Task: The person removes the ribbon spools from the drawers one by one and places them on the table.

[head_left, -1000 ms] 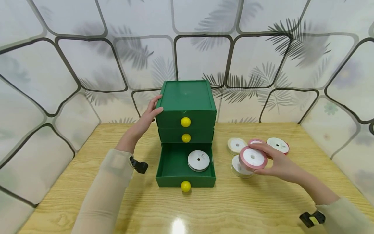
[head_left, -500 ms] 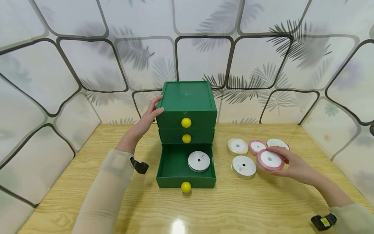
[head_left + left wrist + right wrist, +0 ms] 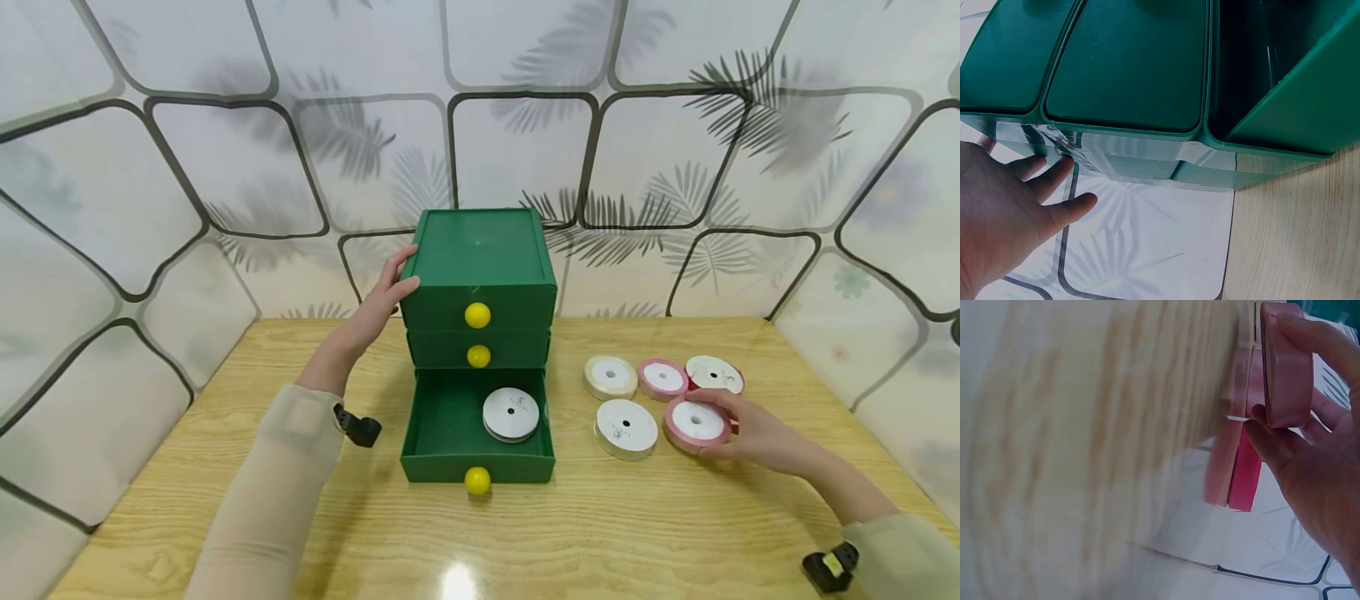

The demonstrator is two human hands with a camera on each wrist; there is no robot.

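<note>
My right hand (image 3: pixel 757 433) grips a pink ribbon spool (image 3: pixel 697 422) with a white label, low over the tabletop at the right. In the right wrist view, thumb and fingers are around the pink spool's (image 3: pixel 1289 369) edge; whether it touches the wood cannot be told. Around it sit a smaller pink spool (image 3: pixel 663 379), a red-edged spool (image 3: pixel 714 374), a cream spool (image 3: pixel 610 377) and a white spool (image 3: pixel 626 427). My left hand (image 3: pixel 367 317) rests with extended fingers against the left side of a green drawer cabinet (image 3: pixel 480 246).
The cabinet's bottom drawer (image 3: pixel 442 433) is pulled out, with a white-labelled spool (image 3: pixel 511 414) inside. Its two upper drawers are closed, each with a yellow knob (image 3: pixel 477 315). A patterned backdrop (image 3: pixel 517 150) stands behind the wooden table (image 3: pixel 585 533).
My right hand has moved the pink ribbon spool rightward from above the white spool, then lowered it in front of the red-edged one. My left hand stays in place.
</note>
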